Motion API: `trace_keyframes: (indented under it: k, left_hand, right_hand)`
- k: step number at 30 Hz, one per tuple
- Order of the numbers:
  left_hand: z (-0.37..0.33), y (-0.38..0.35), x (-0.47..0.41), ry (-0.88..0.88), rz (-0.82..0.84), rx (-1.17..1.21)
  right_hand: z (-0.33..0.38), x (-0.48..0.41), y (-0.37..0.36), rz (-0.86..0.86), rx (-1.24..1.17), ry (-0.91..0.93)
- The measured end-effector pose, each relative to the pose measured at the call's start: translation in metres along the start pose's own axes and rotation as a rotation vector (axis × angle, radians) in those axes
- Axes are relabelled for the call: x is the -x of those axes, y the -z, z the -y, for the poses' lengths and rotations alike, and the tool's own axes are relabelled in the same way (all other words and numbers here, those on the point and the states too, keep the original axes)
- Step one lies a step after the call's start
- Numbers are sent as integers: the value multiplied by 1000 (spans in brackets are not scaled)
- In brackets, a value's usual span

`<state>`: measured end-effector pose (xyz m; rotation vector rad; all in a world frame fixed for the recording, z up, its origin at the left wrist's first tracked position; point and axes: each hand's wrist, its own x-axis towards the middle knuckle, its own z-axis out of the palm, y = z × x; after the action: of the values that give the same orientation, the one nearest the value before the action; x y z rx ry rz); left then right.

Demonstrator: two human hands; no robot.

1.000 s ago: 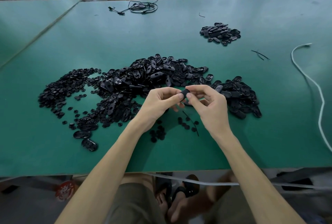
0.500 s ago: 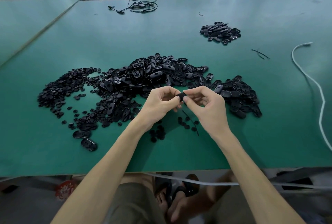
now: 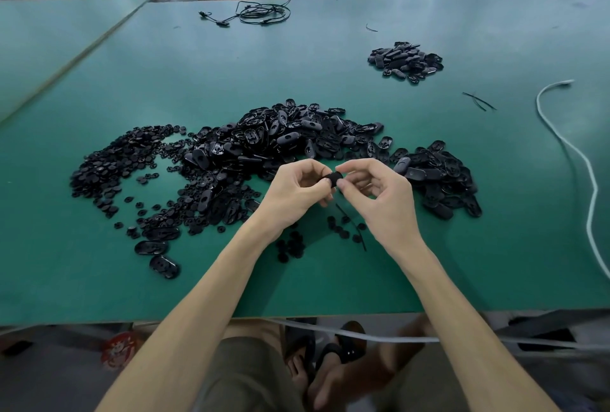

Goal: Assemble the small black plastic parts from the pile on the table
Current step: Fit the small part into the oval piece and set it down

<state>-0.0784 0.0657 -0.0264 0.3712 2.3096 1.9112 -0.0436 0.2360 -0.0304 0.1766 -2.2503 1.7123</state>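
A small black plastic part (image 3: 334,178) is pinched between the fingertips of my left hand (image 3: 297,192) and my right hand (image 3: 379,200), held a little above the green table (image 3: 330,279). Fingers hide most of the part. Behind and to both sides of the hands spreads a large pile of black oval shells (image 3: 297,137). To its left lies a spread of small round black pieces (image 3: 112,160). A few round pieces (image 3: 290,246) lie on the table under my wrists.
A smaller heap of black parts (image 3: 406,61) sits at the far right. A white cable (image 3: 581,160) curves along the right side. A black coiled wire (image 3: 260,12) lies at the far edge. Two oval shells (image 3: 158,256) lie apart at the near left.
The part between my fingertips has been turned, from lying slanted to end-on. Both hands stayed at the same spot above the table.
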Motion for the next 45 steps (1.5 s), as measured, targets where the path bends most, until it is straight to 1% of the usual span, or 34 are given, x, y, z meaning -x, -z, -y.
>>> trace_keyframes:
  k: [8, 13, 20, 26, 28, 30, 34, 36, 37, 42, 45]
  left_hand:
    - [-1, 2, 2, -31, 27, 88]
    - [-1, 3, 2, -22, 32, 67]
    - [0, 4, 0, -10, 27, 37]
    - [3, 2, -2, -27, 10, 76]
    - [4, 1, -2, -40, -4, 96]
    - [3, 1, -2, -66, -60, 120]
    - [3, 10, -3, -166, -289, 55]
    - [3, 12, -3, -185, -349, -30]
    - [3, 12, -3, -189, -351, -121]
    - [12, 4, -5, -135, -195, -632]
    - [17, 2, -6, -136, -117, -878]
  right_hand:
    - [-1, 0, 3, -28, -36, 35]
    - [1, 0, 2, -29, 30, 82]
    - [3, 1, 2, -9, 65, 74]
    - [2, -1, 1, -31, 84, 91]
    - [2, -1, 1, -72, 92, 95]
    - [0, -1, 1, -154, 103, 80]
    - [-4, -4, 6, -410, 46, -56]
    - [-6, -6, 8, -514, 26, -137]
    - [-8, -7, 9, -541, 19, -167]
    - [-11, -11, 15, -635, 7, -270]
    - [-11, -11, 17, -641, -10, -296]
